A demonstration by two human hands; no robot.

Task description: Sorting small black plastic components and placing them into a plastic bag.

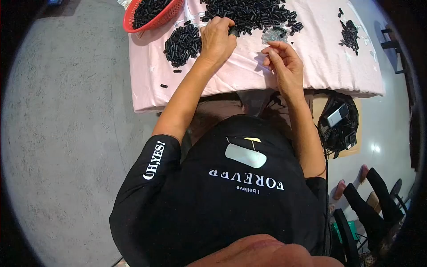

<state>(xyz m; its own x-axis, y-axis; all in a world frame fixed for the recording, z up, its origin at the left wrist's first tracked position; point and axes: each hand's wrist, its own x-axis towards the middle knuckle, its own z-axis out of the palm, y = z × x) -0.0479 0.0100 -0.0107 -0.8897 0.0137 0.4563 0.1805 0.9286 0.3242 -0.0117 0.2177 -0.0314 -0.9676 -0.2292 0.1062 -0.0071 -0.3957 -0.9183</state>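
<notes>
My left hand (216,42) is at the near edge of a large heap of small black cylindrical pieces (249,15). Its thumb and forefinger close around one black piece (232,32). Over the cloth to the right, my right hand (287,62) has its thumb and fingertips pinched together. Anything between those tips is too small to make out. Just beyond them lies a little pile of clear, transparent bits (272,35). A second, smaller heap of black pieces (183,43) sits left of my left wrist.
A red plastic basket (129,20) full of black pieces stands at the far left of the pink cloth-covered table (240,78). Thin black parts (350,37) lie at the right. Beside the table are a black bag with devices (340,118) and another person's legs (369,196).
</notes>
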